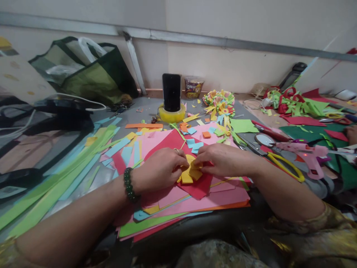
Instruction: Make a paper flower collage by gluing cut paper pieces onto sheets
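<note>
Between my hands lies a yellow paper flower [187, 178] made of folded pieces, resting on a red paper sheet [201, 189]. My left hand [163, 168], wearing a ring and a green bead bracelet [128, 182], pinches the flower's left side. On its right side the fingers of my right hand [219, 159] are closed on a yellow petal. Under the red sheet is a stack of pink and other coloured paper [225, 199]. Small folded blue paper pieces [193, 144] sit just beyond my fingers.
Long green and blue paper strips [69, 175] cover the left side. Scissors with yellow handles [287, 165] and a pink glue gun [309, 152] lie at right. Behind stand a phone [171, 93] in a yellow tape roll [172, 114], a cup [193, 87] and a paper-flower bunch [220, 101]. Another person's hand [351, 134] shows far right.
</note>
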`<action>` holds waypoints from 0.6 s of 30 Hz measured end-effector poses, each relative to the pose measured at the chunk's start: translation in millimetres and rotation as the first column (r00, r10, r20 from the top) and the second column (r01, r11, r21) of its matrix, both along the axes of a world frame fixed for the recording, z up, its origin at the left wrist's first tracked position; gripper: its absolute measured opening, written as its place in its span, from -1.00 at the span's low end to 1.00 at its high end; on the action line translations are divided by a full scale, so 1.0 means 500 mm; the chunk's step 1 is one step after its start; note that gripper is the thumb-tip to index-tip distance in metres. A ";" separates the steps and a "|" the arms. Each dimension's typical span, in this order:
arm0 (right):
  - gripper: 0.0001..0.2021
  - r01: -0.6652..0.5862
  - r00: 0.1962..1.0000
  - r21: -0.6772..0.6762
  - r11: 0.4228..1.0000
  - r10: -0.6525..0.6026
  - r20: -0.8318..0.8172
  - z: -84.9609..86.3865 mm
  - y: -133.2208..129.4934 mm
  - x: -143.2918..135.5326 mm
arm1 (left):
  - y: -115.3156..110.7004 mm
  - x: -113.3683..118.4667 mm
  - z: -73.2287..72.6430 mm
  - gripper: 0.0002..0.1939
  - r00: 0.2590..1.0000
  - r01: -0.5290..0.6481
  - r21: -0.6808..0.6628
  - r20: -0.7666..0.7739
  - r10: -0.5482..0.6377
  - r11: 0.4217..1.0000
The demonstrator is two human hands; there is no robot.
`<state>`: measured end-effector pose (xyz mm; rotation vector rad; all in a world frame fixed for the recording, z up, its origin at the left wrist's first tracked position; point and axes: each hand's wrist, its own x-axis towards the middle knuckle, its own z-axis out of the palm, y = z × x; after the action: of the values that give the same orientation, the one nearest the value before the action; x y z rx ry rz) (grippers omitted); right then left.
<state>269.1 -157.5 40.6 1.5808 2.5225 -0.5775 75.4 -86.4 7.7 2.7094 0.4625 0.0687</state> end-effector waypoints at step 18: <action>-0.56 -0.021 1.000 0.008 1.000 0.021 -0.009 0.008 -0.010 0.013 | 0.000 -0.002 0.002 -0.68 1.000 0.007 -0.040 0.013 -0.007 0.999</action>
<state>275.4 -162.3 44.4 1.5566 2.5481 -0.5743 74.3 -86.2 8.6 2.6697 0.4463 0.0737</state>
